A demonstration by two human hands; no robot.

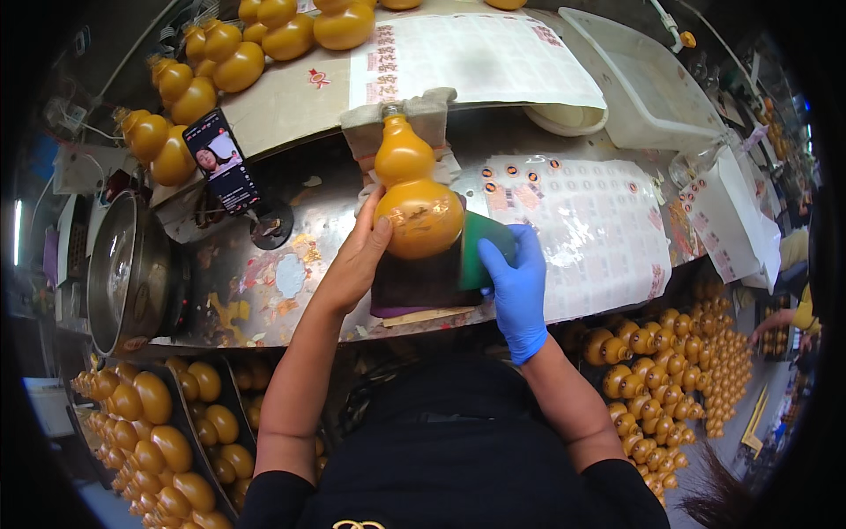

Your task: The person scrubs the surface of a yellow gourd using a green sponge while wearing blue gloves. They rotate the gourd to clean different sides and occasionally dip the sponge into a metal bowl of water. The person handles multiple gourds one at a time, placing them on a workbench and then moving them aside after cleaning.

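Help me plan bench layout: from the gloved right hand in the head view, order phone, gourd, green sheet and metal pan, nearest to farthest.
From the right hand:
1. Green sheet: touching its fingers.
2. Gourd: to its left, in the left hand.
3. Phone: farther left, beyond the gourd.
4. Metal pan: leftmost of the four.
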